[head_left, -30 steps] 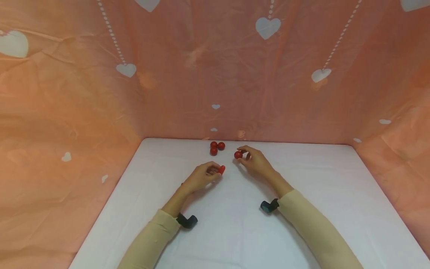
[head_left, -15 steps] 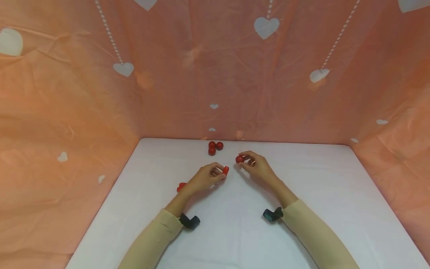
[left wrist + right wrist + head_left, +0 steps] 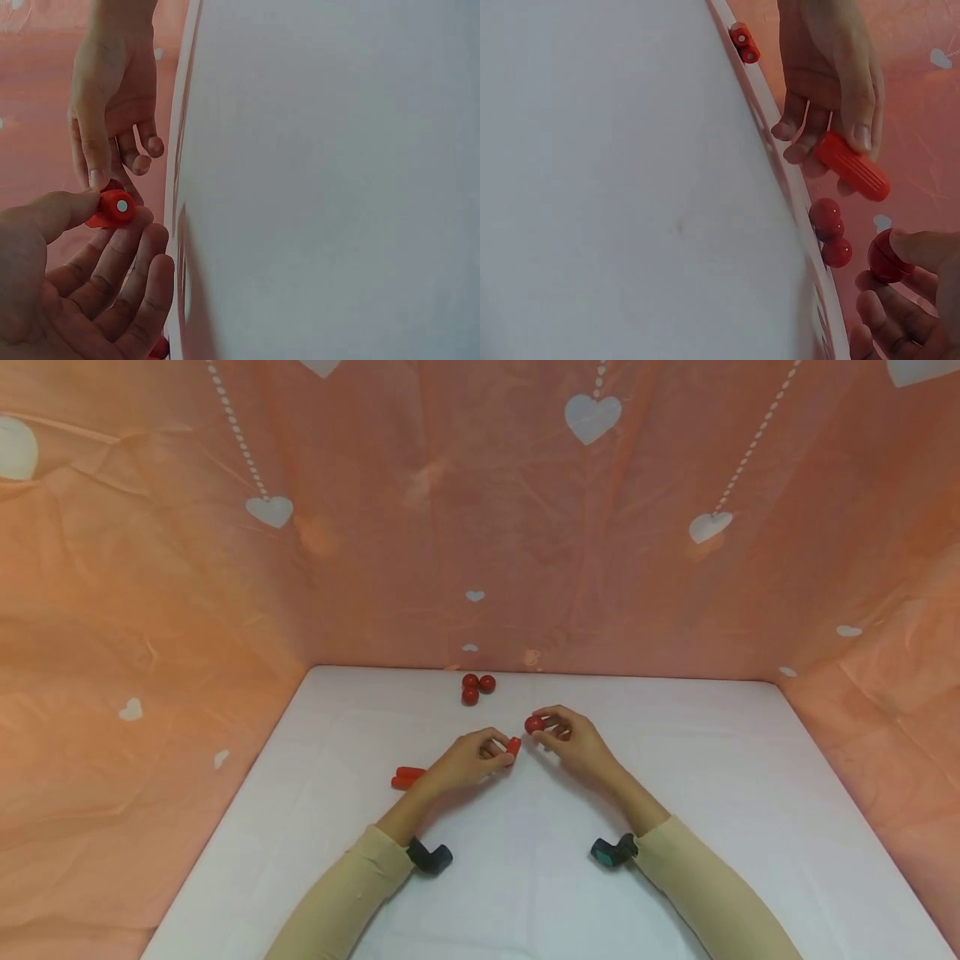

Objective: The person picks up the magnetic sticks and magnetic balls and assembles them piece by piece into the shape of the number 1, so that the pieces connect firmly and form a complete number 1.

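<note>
Between thumb and fingertips, my left hand [image 3: 467,762] pinches a short red ribbed rod [image 3: 853,166]. A pale round dot marks the rod's end in the left wrist view. Facing it from the right, my right hand [image 3: 581,745] pinches a glossy red ball [image 3: 887,259] with a seam around it. Both hands are above the table, and a small gap separates rod and ball in the head view. Two more red rods [image 3: 407,777] lie side by side beside my left wrist, partly hidden by it. Three red balls [image 3: 470,696] sit clustered behind the hands.
A white-covered table [image 3: 540,877] spreads beneath both arms. An orange cloth [image 3: 450,527] printed with pale hearts hangs at its back and sides. Each wrist wears a dark camera [image 3: 431,857].
My left hand has moved right with its rod, uncovering the two rods on the table. My right hand has come nearer to me with the ball. The gap between them has narrowed.
</note>
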`<state>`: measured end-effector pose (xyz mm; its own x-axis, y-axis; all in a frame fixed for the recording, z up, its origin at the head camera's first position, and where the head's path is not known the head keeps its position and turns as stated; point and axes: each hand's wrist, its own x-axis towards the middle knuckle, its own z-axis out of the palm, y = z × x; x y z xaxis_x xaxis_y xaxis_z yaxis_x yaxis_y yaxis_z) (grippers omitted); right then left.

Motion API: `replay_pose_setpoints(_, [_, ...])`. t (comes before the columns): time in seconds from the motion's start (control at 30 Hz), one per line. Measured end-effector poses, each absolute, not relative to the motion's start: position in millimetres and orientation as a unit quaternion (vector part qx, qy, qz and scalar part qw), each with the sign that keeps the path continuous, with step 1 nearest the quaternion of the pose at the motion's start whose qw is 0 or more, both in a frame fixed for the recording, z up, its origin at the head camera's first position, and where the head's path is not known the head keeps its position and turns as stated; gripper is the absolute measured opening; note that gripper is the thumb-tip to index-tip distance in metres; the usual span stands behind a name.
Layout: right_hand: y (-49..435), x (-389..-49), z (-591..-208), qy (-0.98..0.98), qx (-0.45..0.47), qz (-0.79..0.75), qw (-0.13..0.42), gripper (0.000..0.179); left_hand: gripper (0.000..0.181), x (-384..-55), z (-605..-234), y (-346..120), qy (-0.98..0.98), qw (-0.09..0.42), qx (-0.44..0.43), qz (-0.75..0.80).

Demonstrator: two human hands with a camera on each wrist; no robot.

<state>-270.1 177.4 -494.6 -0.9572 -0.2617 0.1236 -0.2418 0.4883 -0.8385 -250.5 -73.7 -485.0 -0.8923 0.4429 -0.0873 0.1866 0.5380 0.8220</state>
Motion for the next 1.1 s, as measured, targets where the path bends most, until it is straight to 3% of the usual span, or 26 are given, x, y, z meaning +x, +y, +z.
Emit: replay_pose_setpoints(1.1, [173.6,-259.4,-496.5,0.825,-0.163,-0.539,0.041,0.036,0.027,-254.0,-490.6,-69.2,0.852,0.178,0.211,0.446])
